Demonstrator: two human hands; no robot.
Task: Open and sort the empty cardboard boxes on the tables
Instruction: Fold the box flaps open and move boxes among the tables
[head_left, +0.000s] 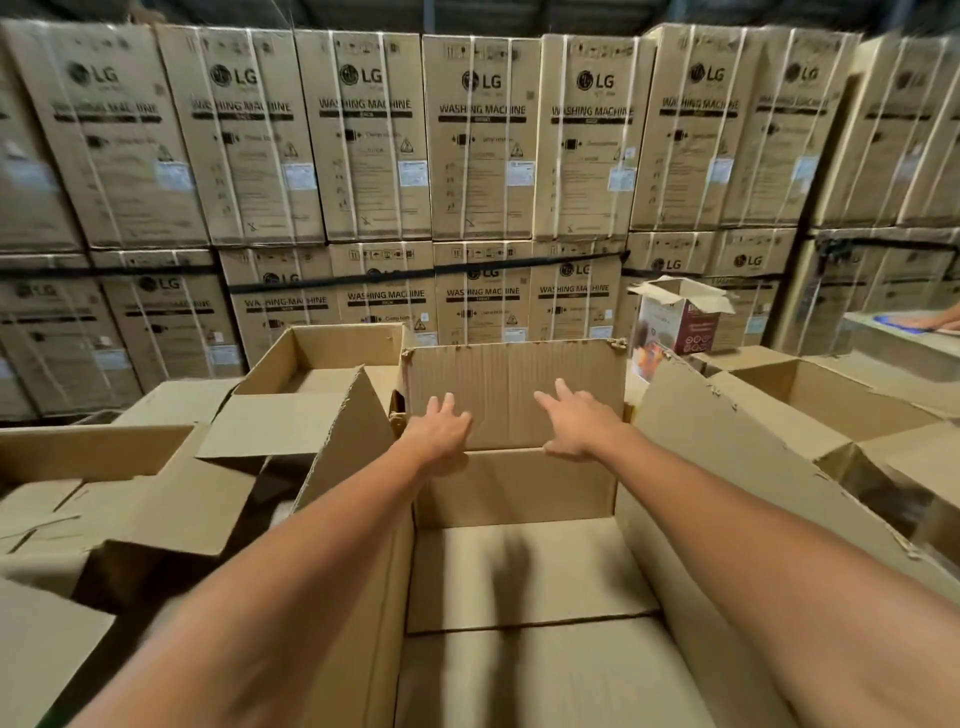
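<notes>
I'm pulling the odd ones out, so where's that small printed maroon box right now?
In the head view the printed box stands at right rear, flaps open, beyond the raised right flap and in front of the washing machine cartons.

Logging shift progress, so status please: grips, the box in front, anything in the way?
Left grip open, pressing far flap. Right grip open, same flap. Front box open, nothing inside. Open boxes crowd both sides, none blocking.
</notes>
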